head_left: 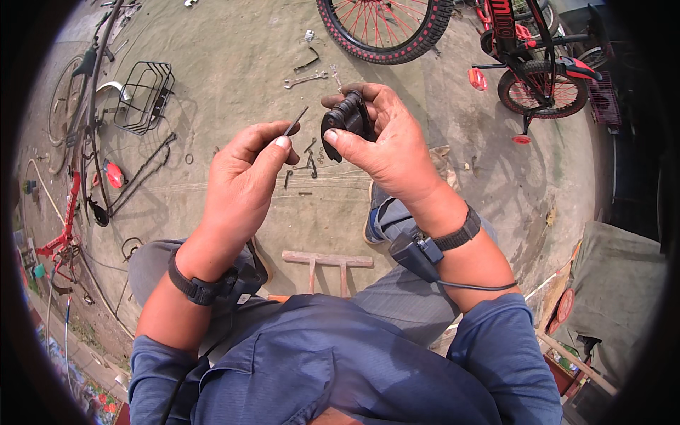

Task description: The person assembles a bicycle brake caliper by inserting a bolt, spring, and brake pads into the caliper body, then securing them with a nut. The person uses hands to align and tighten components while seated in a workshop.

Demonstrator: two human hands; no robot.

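My left hand (244,163) pinches a thin dark metal rod (296,121) between thumb and fingertips, its free end pointing up and to the right. In my right hand (397,145) is a black bicycle part (345,122) with a ribbed, round upper side and a curved plate below; its exact kind I cannot make out. The rod and the part are apart, a short way from each other. Beneath them, several small bolts and pins (312,161) lie on the ground sheet. A metal wrench (306,78) lies just beyond my hands.
A spoked wheel with a black tyre (386,55) stands at the far side, beside a black and red bicycle (542,85). To the left are a black wire basket (146,99), a bicycle chain (145,173) and a red frame (65,225). A wooden stool frame (327,260) sits between my legs.
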